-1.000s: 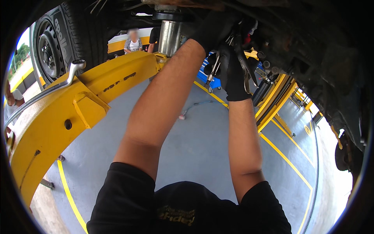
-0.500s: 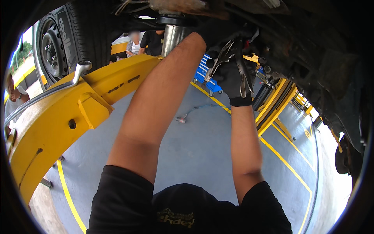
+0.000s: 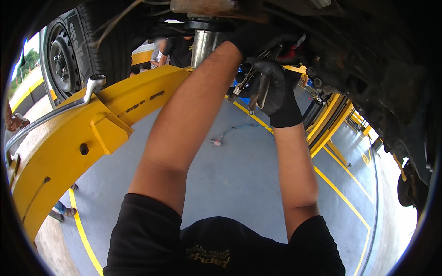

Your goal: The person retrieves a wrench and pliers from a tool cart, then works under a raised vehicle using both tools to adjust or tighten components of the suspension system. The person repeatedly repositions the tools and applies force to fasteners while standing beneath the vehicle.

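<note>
My right hand (image 3: 276,89), in a black glove, is closed around silver locking pliers (image 3: 240,84). Their handle ends point down toward me, and the jaws are lost in the dark underside of the car (image 3: 363,69). My left hand (image 3: 260,37), gloved in black too, reaches up beside the pliers' upper end; its fingers are hidden in shadow against the car. A small red part (image 3: 289,54) shows just above my right hand.
On the left, a yellow lift arm (image 3: 60,142) curves under the car, with a ring-ended wrench (image 3: 90,89) lying on it. A metal lift post (image 3: 202,48) stands beside my left forearm. A car wheel (image 3: 62,57) hangs behind. People (image 3: 179,50) are in the background.
My right hand has turned around the pliers, and their handles have swung left and closer together. My left hand stays nearly in place.
</note>
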{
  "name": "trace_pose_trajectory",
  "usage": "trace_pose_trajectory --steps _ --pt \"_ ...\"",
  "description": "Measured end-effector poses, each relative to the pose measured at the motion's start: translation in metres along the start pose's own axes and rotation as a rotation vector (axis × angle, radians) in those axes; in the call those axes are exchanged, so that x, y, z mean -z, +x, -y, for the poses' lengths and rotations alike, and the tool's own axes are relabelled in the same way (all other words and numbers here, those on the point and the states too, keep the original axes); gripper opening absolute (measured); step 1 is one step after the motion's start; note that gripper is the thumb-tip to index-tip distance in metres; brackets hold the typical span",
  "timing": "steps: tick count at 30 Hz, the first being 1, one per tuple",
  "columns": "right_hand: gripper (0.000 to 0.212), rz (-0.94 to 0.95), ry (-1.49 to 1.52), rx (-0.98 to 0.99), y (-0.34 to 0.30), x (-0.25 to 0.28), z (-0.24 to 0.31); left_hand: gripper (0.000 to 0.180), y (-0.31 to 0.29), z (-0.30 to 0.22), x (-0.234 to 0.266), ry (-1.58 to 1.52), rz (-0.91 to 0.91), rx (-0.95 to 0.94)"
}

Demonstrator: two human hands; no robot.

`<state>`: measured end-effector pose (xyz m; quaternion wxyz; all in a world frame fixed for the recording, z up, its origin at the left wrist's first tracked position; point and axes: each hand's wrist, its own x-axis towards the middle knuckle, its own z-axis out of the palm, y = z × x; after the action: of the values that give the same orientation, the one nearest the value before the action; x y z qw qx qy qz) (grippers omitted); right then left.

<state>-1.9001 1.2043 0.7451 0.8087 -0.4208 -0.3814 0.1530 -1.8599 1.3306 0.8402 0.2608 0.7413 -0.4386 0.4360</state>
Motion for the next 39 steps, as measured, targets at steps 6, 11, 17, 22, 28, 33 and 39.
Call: trace_pose_trajectory --steps 6,11,17,22,28,33,39 --pt "0.015 -0.189 -0.094 0.028 0.01 -0.023 -0.013 0.03 -0.006 0.002 0.007 -0.088 0.06 0.191" --pt "0.017 -0.205 -0.136 0.11 0.014 -0.016 -0.017 0.033 -0.006 -0.018 0.007 -0.006 0.076 0.296" --pt "0.008 -0.256 0.094 0.141 0.021 0.002 -0.02 0.056 -0.092 -0.054 0.012 -0.029 -0.307 -0.031" --pt "0.011 -0.126 -0.407 0.262 0.023 -0.001 -0.022 0.081 -0.15 -0.082 0.004 -0.413 -0.169 0.47" --pt "0.01 -0.236 -0.387 0.252 0.022 -0.002 -0.024 0.077 -0.154 -0.057 -0.008 -0.558 -0.105 0.476" --pt "0.011 -0.234 -0.297 0.225 0.027 -0.005 -0.024 0.077 -0.153 -0.048 -0.011 -0.574 -0.18 0.414" --pt "0.015 -0.272 -0.181 0.207 0.03 -0.002 -0.025 0.074 -0.148 -0.045 -0.009 -0.627 -0.136 0.434"
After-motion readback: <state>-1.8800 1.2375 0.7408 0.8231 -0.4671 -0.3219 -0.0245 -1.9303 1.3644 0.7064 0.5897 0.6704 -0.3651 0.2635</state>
